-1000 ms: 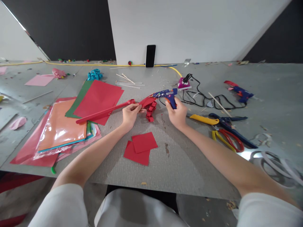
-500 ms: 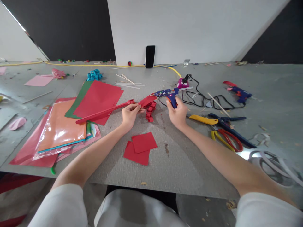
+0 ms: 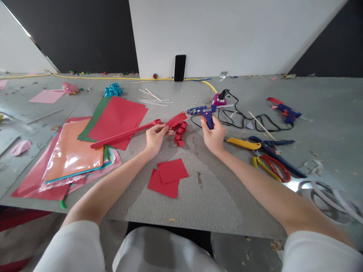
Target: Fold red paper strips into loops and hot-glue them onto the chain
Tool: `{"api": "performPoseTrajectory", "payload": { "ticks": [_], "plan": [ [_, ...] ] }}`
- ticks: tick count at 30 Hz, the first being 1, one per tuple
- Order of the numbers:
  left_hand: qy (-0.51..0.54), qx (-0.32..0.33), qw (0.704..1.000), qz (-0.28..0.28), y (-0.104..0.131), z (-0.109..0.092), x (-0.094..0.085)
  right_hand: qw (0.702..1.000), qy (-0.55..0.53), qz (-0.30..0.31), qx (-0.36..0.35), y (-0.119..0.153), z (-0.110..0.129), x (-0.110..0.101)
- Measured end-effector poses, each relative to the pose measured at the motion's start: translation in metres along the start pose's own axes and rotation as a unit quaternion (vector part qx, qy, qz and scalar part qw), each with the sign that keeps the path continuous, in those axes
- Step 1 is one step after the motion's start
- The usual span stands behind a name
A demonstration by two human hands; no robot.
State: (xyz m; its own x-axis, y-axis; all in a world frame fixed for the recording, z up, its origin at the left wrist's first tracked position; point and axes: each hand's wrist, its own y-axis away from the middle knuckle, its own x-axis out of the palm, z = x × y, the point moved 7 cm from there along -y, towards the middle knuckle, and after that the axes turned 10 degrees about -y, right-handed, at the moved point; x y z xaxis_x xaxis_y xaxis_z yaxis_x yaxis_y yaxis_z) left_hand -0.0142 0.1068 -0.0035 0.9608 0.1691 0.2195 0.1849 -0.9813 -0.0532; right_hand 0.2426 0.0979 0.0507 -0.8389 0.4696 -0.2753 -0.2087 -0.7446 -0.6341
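My right hand (image 3: 214, 136) is wrapped round the grip of a blue glue gun (image 3: 202, 110), with a clear glue stick poking out of its back. The nozzle points left, close by the far end of a red paper strip (image 3: 176, 120). My left hand (image 3: 156, 138) pinches that strip between thumb and fingers. Just beyond the left fingertips lies a curled red paper chain (image 3: 179, 136). A long rolled red paper stick (image 3: 124, 135) runs left from behind the left hand. Two red paper squares (image 3: 172, 170) overlap on the table nearer to me.
Left stand red sheets (image 3: 119, 117) and an orange pack (image 3: 75, 151) in clear plastic. On the right lie a yellow-handled cutter (image 3: 244, 142), dark blue pliers (image 3: 279, 156), scissors (image 3: 276, 168) and a second glue gun (image 3: 288, 113). A phone (image 3: 179, 68) leans at the back.
My right hand and the glue gun have shifted slightly to the right, drawing the nozzle a little away from the strip. The left hand keeps its hold and place.
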Motion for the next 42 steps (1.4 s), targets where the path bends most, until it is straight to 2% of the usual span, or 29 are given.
{"api": "performPoseTrajectory", "payload": {
  "ticks": [10, 14, 17, 22, 25, 27, 29, 31, 33, 35, 37, 42],
  "plan": [
    [0.014, -0.004, 1.0, 0.009, 0.001, -0.002, 0.001, 1.0, 0.005, -0.007, 0.024, -0.004, -0.003, -0.002],
    [0.026, -0.007, 0.999, 0.035, 0.001, -0.002, 0.004, 0.999, 0.017, -0.006, 0.032, -0.004, -0.008, -0.001],
    [0.03, -0.014, 0.998, 0.056, 0.002, -0.003, 0.006, 0.998, 0.038, -0.018, 0.049, -0.009, -0.021, -0.002],
    [0.039, -0.013, 0.996, 0.076, 0.003, -0.006, 0.01, 0.992, 0.056, -0.015, 0.111, -0.022, -0.06, -0.001],
    [0.033, -0.016, 0.996, 0.082, 0.004, -0.006, 0.012, 0.982, 0.113, -0.084, 0.129, -0.024, -0.07, -0.013],
    [0.019, -0.019, 0.996, 0.086, 0.006, -0.006, 0.012, 0.979, 0.138, -0.119, 0.093, -0.022, -0.059, -0.019],
    [0.009, -0.018, 0.995, 0.095, 0.007, -0.008, 0.014, 0.992, 0.088, -0.084, 0.036, -0.02, -0.04, -0.013],
    [0.006, -0.012, 0.994, 0.106, 0.009, -0.01, 0.015, 0.998, -0.05, 0.017, 0.026, -0.015, -0.023, 0.004],
    [0.004, -0.01, 0.993, 0.118, 0.01, -0.011, 0.016, 0.971, -0.193, 0.114, 0.079, -0.006, -0.013, 0.023],
    [-0.005, -0.014, 0.992, 0.129, 0.011, -0.011, 0.018, 0.942, -0.271, 0.165, 0.111, 0.003, -0.002, 0.035],
    [-0.02, -0.019, 0.99, 0.14, 0.011, -0.01, 0.02, 0.925, -0.306, 0.186, 0.129, 0.01, 0.004, 0.04],
    [-0.039, -0.016, 0.987, 0.154, 0.011, -0.009, 0.023, 0.914, -0.331, 0.181, 0.151, 0.016, 0.001, 0.039]
  ]
}}
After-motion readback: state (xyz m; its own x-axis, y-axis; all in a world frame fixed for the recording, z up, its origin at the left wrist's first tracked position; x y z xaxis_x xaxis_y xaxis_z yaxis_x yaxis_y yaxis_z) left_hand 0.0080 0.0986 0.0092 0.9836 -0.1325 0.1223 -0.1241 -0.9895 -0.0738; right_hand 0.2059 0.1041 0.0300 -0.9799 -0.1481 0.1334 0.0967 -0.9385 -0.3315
